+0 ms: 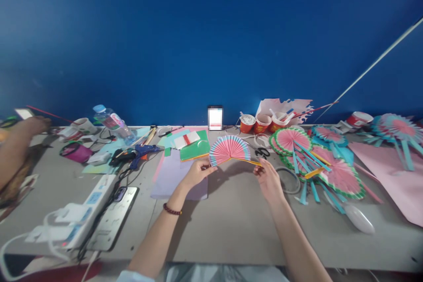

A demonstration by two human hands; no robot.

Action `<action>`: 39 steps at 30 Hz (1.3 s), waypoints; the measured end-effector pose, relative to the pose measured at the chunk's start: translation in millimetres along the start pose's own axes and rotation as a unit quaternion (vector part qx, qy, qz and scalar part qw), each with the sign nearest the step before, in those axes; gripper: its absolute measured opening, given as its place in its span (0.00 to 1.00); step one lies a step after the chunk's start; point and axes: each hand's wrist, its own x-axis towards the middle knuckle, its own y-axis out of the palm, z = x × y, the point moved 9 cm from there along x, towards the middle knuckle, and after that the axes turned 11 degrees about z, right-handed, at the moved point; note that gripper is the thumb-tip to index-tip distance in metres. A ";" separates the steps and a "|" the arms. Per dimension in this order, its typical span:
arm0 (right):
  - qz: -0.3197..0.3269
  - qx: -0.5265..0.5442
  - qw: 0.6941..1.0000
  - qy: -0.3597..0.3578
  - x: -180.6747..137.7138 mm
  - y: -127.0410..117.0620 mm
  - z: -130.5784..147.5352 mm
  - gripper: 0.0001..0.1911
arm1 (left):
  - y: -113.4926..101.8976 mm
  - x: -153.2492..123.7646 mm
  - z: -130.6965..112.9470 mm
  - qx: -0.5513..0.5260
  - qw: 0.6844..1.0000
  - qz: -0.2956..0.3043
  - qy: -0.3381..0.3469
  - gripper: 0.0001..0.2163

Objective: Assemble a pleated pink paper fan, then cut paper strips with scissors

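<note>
Pleated paper fan [229, 147] hangs above the desk [231, 224] nearer its back edge, left hand [198, 173] and right hand [269, 178] each pinching one end; pleating looks done, spread reaches roughly a half-circle, ends not yet meeting

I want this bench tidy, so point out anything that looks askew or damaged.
Behind the red cups, a pink sheet has a jagged, cut-away edge, unlike a whole sheet. On the left, the clear bottle appears to lean, though lens distortion may exaggerate it.
</note>
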 end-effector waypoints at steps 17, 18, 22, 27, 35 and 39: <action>-0.057 -0.255 0.943 -0.207 -23.5 14.0 51.4 0.23 | -2.9 2.2 7.6 0.158 0.987 0.008 0.008 0.09; -0.058 -0.255 0.942 -0.209 -26.1 16.7 51.5 0.23 | -5.1 2.2 6.6 0.161 0.987 -0.004 0.009 0.09; -0.053 -0.237 0.948 -0.207 -32.7 23.5 49.4 0.18 | -7.9 1.4 1.3 0.146 0.988 -0.037 0.028 0.10; -0.058 -0.201 0.956 -0.205 -32.8 20.2 47.5 0.20 | 10.5 0.9 -0.4 0.082 0.996 0.033 0.014 0.10; -0.056 -0.203 0.956 -0.205 -31.3 18.1 48.9 0.24 | 47.2 -12.1 -13.0 -0.033 0.971 0.233 -0.041 0.19; -0.027 -0.199 0.963 -0.182 -29.2 22.8 39.2 0.28 | 69.1 -15.2 -16.3 -0.036 0.966 0.253 -0.050 0.18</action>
